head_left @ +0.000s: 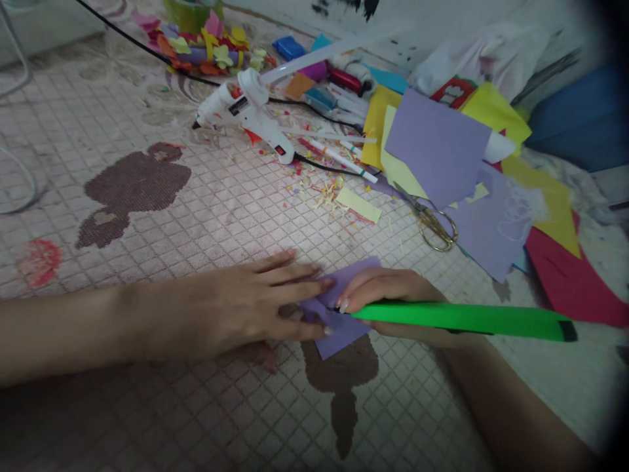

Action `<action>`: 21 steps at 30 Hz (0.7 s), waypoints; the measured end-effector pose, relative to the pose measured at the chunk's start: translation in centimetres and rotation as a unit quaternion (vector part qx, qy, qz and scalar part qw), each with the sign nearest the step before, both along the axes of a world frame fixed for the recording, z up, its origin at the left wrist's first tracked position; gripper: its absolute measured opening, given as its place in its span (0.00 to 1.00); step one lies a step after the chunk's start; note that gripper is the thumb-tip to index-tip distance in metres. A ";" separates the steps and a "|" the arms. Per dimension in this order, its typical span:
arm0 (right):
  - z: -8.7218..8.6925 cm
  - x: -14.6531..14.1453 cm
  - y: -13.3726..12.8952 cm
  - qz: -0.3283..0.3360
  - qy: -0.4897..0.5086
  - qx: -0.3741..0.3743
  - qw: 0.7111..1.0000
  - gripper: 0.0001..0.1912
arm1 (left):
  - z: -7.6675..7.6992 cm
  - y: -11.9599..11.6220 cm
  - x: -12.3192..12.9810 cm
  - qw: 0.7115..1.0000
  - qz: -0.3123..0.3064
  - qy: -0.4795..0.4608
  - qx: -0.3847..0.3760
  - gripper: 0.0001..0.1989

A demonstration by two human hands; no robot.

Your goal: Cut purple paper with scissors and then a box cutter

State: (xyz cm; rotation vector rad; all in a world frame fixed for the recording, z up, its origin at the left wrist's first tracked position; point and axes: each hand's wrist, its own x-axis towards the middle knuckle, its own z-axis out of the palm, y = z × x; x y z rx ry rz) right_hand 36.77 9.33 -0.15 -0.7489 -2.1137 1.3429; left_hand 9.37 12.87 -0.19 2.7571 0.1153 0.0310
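A small piece of purple paper (344, 337) lies on the patterned cloth in front of me. My left hand (246, 305) rests flat with its fingers spread, the fingertips on the paper's left part. From the right, my right hand (393, 288) grips a long green pen (457, 318) with a black end. The pen's dark tip points at the middle of the paper, close to my left fingertips. Whether the tip touches the paper I cannot tell. My right fingers partly hide the paper's right side.
Beyond my hands lie a white glue gun (250, 111) with a cord, gold-handled scissors (432, 226) and scattered paper scraps (319, 187). Purple sheets (437, 144) and a red sheet (572, 272) are heaped at the right. Colourful paper cutouts (211, 52) sit at the back.
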 end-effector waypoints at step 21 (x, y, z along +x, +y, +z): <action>0.2 0.4 0.2 0.027 0.000 -0.009 1.000 0.11 | -0.6 -2.4 1.7 0.996 0.069 -0.051 0.000 0.28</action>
